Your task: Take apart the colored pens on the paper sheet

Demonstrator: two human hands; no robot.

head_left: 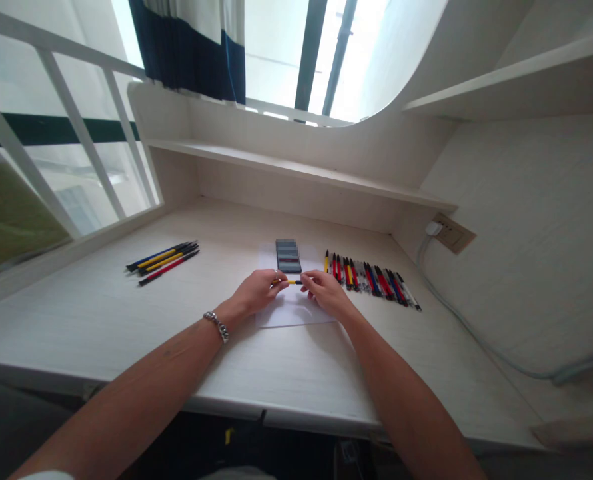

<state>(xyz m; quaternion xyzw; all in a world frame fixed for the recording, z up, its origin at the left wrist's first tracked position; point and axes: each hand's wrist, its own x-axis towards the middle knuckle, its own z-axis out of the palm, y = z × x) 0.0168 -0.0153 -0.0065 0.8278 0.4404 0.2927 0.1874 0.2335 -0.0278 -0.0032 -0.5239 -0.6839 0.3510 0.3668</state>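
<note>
A yellow pen (291, 282) is held level between both hands above a white sheet of paper (296, 310) on the desk. My left hand (256, 291) pinches its left end, a bracelet on that wrist. My right hand (324, 291) grips the pen's dark right end with closed fingers. Just behind the hands lies a small dark box (288, 256). To the right, several pens (371, 277) in red, yellow, blue and black lie in a row. At the left a smaller bunch of pens (164, 261) lies together.
The white desk (101, 320) has a low shelf (286, 170) along the back and a railing at the left. A wall socket (451, 232) with a plugged-in cable sits at the right, the cable trailing over a white mattress-like surface.
</note>
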